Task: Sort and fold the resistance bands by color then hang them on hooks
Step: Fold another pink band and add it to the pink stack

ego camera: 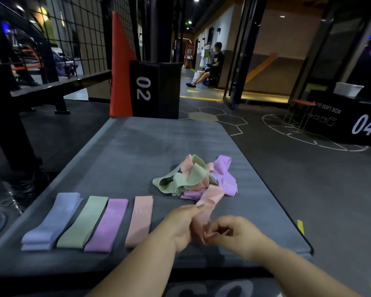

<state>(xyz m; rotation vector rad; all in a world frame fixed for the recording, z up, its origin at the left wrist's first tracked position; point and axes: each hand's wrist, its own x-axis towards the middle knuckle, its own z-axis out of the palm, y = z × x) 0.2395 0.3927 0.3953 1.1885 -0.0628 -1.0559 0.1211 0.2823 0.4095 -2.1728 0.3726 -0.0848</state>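
Four flat folded bands lie in a row at the near left of the grey mat: blue, green, purple and pink. A tangled heap of green, pink and purple bands sits further back on the right. Out of that heap trails a loose pink band. My left hand pinches it near its upper part. My right hand pinches its lower end just to the right.
Behind the mat stand a black padded box marked 02 and an orange pad. A black box marked 04 is at the right. A wire grid wall rises at the left. A person sits far back.
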